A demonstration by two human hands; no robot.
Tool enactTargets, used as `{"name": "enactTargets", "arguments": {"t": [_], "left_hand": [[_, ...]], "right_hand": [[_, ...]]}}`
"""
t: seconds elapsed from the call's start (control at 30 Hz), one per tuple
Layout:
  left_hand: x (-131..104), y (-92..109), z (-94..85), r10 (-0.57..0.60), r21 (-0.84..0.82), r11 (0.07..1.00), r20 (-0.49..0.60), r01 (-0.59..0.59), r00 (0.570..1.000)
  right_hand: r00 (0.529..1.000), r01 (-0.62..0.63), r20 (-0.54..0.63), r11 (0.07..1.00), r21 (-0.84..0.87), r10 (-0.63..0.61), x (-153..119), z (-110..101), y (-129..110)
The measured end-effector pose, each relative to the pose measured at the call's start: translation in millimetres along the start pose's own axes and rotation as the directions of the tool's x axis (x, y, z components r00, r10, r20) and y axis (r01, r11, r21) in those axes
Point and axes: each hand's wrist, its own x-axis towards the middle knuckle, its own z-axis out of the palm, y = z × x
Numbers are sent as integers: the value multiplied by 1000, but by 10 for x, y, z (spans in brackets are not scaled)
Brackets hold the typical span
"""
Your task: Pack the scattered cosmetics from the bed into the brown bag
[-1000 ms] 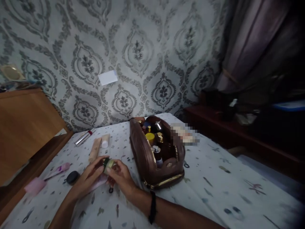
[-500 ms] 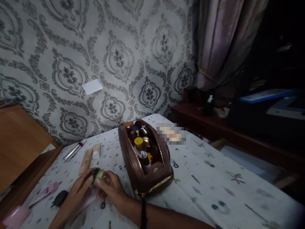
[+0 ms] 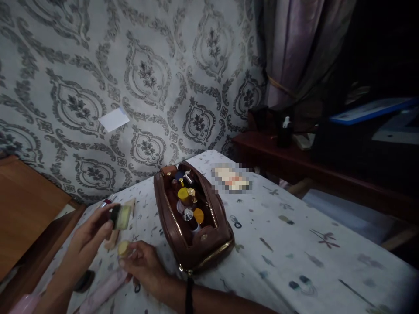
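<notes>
My left hand (image 3: 87, 231) is raised a little above the bench (image 3: 294, 253), its fingers pinched around a small greenish jar (image 3: 120, 216) with a dark end. My right hand (image 3: 144, 264) sits lower and nearer to me, resting on the patterned cloth, its fingertips closed on a small round yellowish lid (image 3: 123, 248). The two hands are apart, the jar above and to the left of the lid, not touching it. A black band (image 3: 189, 294) circles my right wrist. Just right of my hands stands an open brown toiletry bag (image 3: 193, 244) with a gold zip, packed with little bottles and gold and yellow caps. Beige tubes (image 3: 113, 237) lie on the cloth behind my left hand, partly hidden by it. A pink tube (image 3: 100, 292) lies beneath my hands, and a dark round thing (image 3: 84, 281) sits beside my left forearm.
</notes>
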Motion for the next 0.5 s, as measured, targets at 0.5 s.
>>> {"name": "enactTargets", "arguments": {"t": [0.5], "left_hand": [[815, 1242, 364, 337, 249, 831, 486, -498, 807]], "right_hand": [[999, -47, 7, 990, -133, 48, -68, 14, -95]]}}
